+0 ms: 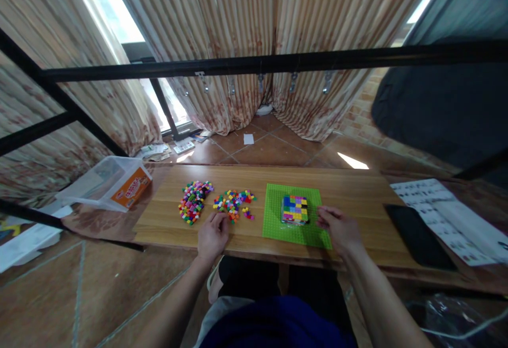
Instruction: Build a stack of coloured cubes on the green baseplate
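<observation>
A green studded baseplate (273, 221) lies on the wooden table, and a square multicoloured block stack (295, 209) stands near its middle. My right hand (337, 223) is over the plate's right edge, fingers curled together beside the stack; anything between the fingertips is too small to make out. At the near side of a loose brick pile (234, 200), my left hand (214, 231) rests with bent fingers, whose tips are hidden. Another heap of small bricks (193, 200) lies farther left. A few pink and yellow bricks (248, 213) sit between the middle pile and the plate.
The wooden table (238, 176) has a black flat object (416, 234) and printed sheets (444, 218) at its right end. A clear plastic box (119, 181) with an orange label stands left. A black metal bar (238, 66) crosses beyond the table, before curtains.
</observation>
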The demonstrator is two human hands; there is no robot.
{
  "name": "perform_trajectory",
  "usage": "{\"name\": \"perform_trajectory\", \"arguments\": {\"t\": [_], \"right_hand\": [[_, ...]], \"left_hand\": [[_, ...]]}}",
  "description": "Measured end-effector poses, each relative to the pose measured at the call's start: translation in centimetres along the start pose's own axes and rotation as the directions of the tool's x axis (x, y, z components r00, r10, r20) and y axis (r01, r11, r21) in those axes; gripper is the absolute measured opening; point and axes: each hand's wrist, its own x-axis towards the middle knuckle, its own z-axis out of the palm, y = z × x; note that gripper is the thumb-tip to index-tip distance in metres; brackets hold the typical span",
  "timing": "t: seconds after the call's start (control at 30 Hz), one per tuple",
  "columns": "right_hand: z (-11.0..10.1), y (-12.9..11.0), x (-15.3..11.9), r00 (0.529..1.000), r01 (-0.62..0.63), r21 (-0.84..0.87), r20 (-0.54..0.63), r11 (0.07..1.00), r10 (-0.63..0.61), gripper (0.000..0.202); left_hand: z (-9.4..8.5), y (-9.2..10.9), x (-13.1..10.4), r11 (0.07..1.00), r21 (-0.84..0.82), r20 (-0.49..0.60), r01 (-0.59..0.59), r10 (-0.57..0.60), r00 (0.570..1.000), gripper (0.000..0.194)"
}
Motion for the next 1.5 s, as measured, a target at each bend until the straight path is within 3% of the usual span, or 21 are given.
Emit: {"name": "perform_trajectory", "arguments": {"t": [0.1,0.27,0.47,0.67,0.8,0.93,1.07,1.23,1.5], "right_hand": [[-1.1,-0.1,-0.1,0.994,0.103,-0.240,-0.005,0.965,-0.107,0.024],[-0.5,0.0,-1.0,0.965,0.262,-0.519,0.148,0.814,-0.216,0.022],[1.1,0.7,-1.5,0.934,0.357,-0.650,0.231,0.671,-0.273,0.017],[-1.5,0.5,-1.8,0.946,0.298,-0.696,0.121,0.654,-0.301,0.034],[-1.7,-0.5,-3.2,0.975,0.217,-0.553,0.079,0.804,-0.209,0.040],[0.6,-2.4,-5.0,0.971,0.234,-0.393,0.144,0.889,-0.192,0.040],[3.0,-4.0,-5.1,0.909,0.416,-0.430,0.233,0.802,-0.346,0.035],[4.6,-4.3,-3.7,0.818,0.572,-0.526,0.308,0.629,-0.487,0.035],[5.5,-3.8,-3.5,0.793,0.606,-0.538,0.344,0.587,-0.503,0.042]], "left_hand": [[0.1,-0.2,0.0,1.000,-0.003,-0.001,-0.009,0.009,1.000,0.020],[0.2,-0.2,0.0,1.000,-0.001,-0.007,-0.007,0.007,1.000,0.019],[0.2,-0.1,0.0,0.999,-0.034,-0.007,0.002,-0.002,1.000,0.018],[-0.3,-0.1,0.1,0.971,-0.233,-0.062,0.048,-0.064,0.996,0.017],[-1.0,2.8,0.0,0.926,-0.375,-0.110,0.046,-0.093,0.990,0.018],[-0.4,7.8,0.4,0.884,-0.467,0.053,-0.013,0.042,0.998,0.016],[1.6,11.4,1.8,0.822,-0.569,0.122,0.026,0.054,0.991,0.015],[3.5,13.2,3.3,0.798,-0.601,0.149,0.044,0.058,0.987,0.018],[3.8,14.3,3.4,0.788,-0.614,0.136,-0.047,0.165,0.977,0.022]]}}
